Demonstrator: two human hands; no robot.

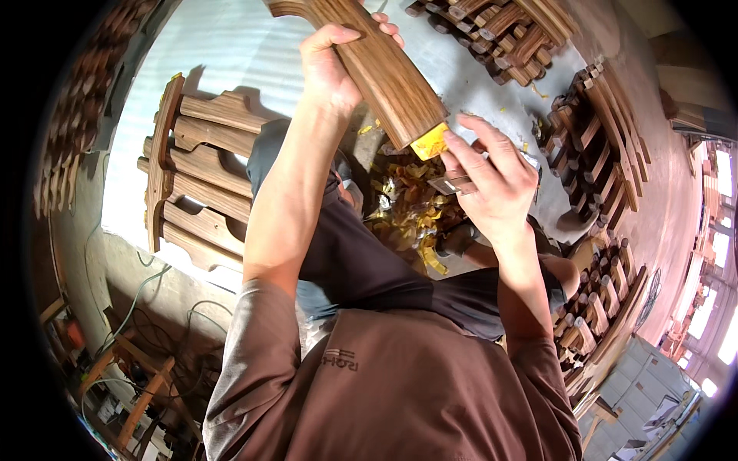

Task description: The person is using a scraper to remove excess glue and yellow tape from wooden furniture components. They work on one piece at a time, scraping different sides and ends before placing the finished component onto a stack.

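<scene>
My left hand [330,69] is closed around a shaped brown wooden piece [392,84], holding it up at a slant. Its lower end carries a yellow covering [430,142] that looks like tape. My right hand [492,177] is at that end, thumb and fingers against the yellow covering. A small flat metal blade [452,184] sticks out from under the fingers of this hand; the rest of it is hidden by the palm. Below, between my legs, lies a heap of crumpled yellow and brown strips [407,203].
On the pale sheet at left lies a slatted wooden frame [207,157]. Stacks of similar wooden parts stand at the far right [507,34], right [596,138] and near right [596,307]. Hoses [134,307] and wooden bars [150,399] clutter the lower left.
</scene>
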